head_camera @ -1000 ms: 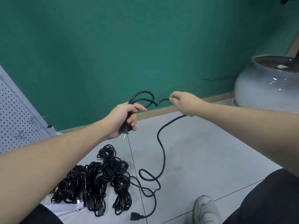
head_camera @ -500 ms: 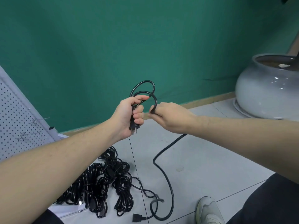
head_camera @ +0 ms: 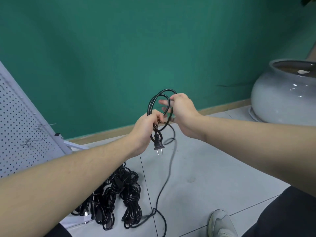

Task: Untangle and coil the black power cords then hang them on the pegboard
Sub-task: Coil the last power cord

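My left hand (head_camera: 146, 127) grips a few loops of a black power cord (head_camera: 158, 103) held up in the air, and the cord's two-pin plug (head_camera: 158, 145) hangs just below that fist. My right hand (head_camera: 181, 108) holds the right side of the same loops, fingers curled round the cable. The rest of the cord (head_camera: 168, 175) trails down to the floor. A tangled pile of black cords (head_camera: 118, 197) lies on the floor below my left forearm. The white pegboard (head_camera: 22, 134) leans at the far left with wire hooks (head_camera: 43, 126) on it.
A big grey ceramic pot (head_camera: 283, 96) stands on the floor at the right by the green wall (head_camera: 136, 48). My shoe (head_camera: 221, 223) and dark trouser leg (head_camera: 282, 214) are at the bottom right. The floor is grey tile.
My right hand has swung in from the right and risen to the top of the loops, adding a turn. The trailing cord has been pulled up and straighter. The plug now hangs free below my left fist.
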The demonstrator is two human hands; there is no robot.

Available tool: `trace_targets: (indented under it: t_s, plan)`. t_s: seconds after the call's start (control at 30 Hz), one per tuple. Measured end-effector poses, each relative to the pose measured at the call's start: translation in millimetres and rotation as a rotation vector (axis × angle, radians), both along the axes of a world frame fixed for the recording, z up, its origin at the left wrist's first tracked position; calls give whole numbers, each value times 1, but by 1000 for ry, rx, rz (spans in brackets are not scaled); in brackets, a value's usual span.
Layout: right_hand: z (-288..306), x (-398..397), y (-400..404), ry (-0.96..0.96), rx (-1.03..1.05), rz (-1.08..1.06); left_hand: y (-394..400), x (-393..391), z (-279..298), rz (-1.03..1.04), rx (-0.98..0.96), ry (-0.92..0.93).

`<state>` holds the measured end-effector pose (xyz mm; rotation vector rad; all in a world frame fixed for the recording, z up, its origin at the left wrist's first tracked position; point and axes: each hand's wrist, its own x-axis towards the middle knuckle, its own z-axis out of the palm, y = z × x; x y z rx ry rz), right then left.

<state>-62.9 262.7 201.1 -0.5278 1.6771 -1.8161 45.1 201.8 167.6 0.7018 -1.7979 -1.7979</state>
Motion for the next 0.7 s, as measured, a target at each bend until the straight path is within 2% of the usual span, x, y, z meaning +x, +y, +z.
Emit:
trace_targets:
  t_s: [0.1,0.17,0.23,0.33,0.43,0.5,0.63,0.7]
  plan:
    - [1,-1,4,51,91,35,-1,2,8,-100,-121,-90]
    - [0,0,6,-20,75,85,1,4,14,-252,-122,-145]
    - [0,1,8,-143,-2,136,6,5,19,-264,20,-92]
    - [-4,4,12,-220,-62,354,1,-2,34,-73,305,162]
    - [-20,5,16,-112,-25,643,-14,-4,49,28,581,408]
    - [-27,12,17,6,43,760,-20,-2,53,71,640,466]
    - [-27,25,16,269,133,779,-21,2,54,113,539,421]
    - [-27,29,18,271,193,786,-25,2,56,147,417,336]
